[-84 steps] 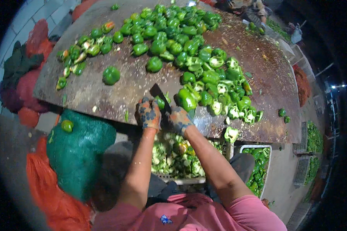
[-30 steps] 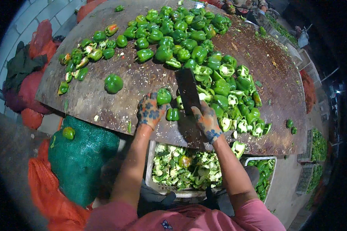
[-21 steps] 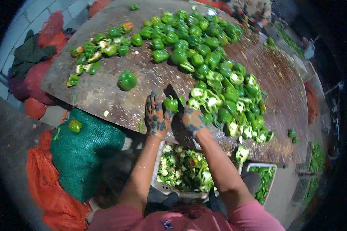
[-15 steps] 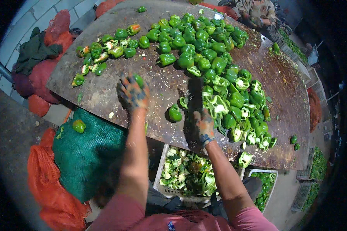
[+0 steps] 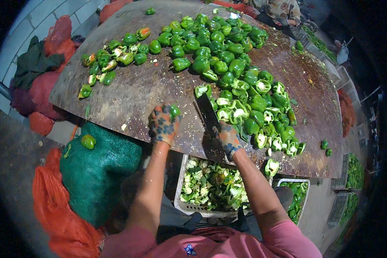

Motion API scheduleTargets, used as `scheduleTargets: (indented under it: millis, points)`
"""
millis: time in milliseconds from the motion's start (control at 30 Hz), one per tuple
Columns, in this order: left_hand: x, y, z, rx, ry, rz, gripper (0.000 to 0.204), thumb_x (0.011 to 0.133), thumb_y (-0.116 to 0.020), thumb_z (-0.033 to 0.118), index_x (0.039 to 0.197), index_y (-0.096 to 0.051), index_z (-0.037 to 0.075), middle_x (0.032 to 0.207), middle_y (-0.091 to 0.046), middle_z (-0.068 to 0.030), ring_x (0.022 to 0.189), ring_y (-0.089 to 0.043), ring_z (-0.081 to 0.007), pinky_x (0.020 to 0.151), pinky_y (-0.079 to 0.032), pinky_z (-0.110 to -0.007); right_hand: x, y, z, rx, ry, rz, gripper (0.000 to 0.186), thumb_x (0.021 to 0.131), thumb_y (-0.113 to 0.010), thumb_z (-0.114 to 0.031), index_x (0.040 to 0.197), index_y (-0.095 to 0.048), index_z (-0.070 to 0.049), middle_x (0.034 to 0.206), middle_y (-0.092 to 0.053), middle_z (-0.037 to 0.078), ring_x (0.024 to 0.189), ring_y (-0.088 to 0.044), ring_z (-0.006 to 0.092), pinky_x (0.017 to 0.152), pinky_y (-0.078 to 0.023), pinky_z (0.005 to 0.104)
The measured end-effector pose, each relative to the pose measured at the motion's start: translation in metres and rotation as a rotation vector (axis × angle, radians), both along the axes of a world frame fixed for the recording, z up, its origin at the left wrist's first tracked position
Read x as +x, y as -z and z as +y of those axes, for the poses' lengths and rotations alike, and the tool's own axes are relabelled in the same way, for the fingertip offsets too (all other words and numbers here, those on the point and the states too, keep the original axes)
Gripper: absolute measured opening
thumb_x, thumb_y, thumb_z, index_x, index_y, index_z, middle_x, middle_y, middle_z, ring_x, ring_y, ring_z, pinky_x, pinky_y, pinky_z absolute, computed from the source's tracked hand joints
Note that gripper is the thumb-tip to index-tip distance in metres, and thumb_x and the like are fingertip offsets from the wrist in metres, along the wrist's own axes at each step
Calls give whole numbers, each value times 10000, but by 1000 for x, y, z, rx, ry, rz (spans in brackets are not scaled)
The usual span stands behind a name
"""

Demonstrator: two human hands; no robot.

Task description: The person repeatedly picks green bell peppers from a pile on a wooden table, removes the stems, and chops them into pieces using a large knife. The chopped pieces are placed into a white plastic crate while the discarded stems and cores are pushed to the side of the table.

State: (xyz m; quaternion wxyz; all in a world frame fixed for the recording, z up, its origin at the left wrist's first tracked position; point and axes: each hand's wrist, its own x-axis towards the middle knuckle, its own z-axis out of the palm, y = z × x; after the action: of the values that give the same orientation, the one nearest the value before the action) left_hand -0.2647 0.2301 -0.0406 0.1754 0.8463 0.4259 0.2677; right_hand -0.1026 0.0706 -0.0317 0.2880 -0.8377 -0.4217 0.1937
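My left hand (image 5: pixel 163 125), in a patterned glove, is near the table's front edge with its fingers curled round a green bell pepper (image 5: pixel 175 111), which they partly hide. In my gloved right hand (image 5: pixel 228 138) is the handle of a broad dark knife (image 5: pixel 208 114). Its blade points away and slightly left, low over the tabletop (image 5: pixel 137 96). A cut green pepper (image 5: pixel 203 90) lies at the blade's far end. Right of the blade spreads a pile of peppers (image 5: pixel 228 45), whole ones at the far side and opened ones (image 5: pixel 238 112) nearer.
Far left on the table lies a smaller group of peppers (image 5: pixel 125 58), some reddish. Under the front edge stands a white crate (image 5: pixel 179 189) of pepper scraps, beside another crate (image 5: pixel 304 202) of green peppers. Green (image 5: pixel 101 172) and red (image 5: pixel 62 206) mesh sacks lie left. Another person (image 5: pixel 284 10) is beyond the table.
My left hand has come nearer and slightly right with a pepper. The knife has swung its far end left. The whole pepper left of the blade is gone from its spot.
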Motion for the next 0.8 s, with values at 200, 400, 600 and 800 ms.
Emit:
scheduleTargets:
  millis: [200,400,600,800]
  points:
    - [3,11,-33,-67,-212,-181,483,823,-521,179,1263,-389,29,1243,-414,-192,1139,-399,-370,955,-334,-423,-47,-87,34,2,-63,-19,254,782,-493,-37,1030,-515,15,703,-589,210,677,-593,356,625,-457,404]
    - [16,41,-33,-38,-251,-270,532,877,-444,247,1341,-289,37,1319,-352,-244,1218,-346,-374,1014,-291,-411,-58,20,64,-121,-405,-423,304,790,-501,-206,1037,-558,-39,900,-608,230,806,-602,377,675,-481,456]
    - [57,32,-26,47,-85,-101,477,811,-508,189,1251,-398,39,1276,-408,-192,1140,-424,-364,932,-382,-416,9,5,49,111,216,274,459,831,-555,-352,1099,-534,20,808,-637,172,702,-611,249,617,-477,341]
    - [65,24,-15,107,138,-152,171,777,-520,146,910,-555,45,838,-601,-138,748,-581,-307,660,-469,-383,61,-94,-70,46,381,231,372,836,-545,-296,1158,-506,-114,919,-601,184,872,-575,275,745,-459,365]
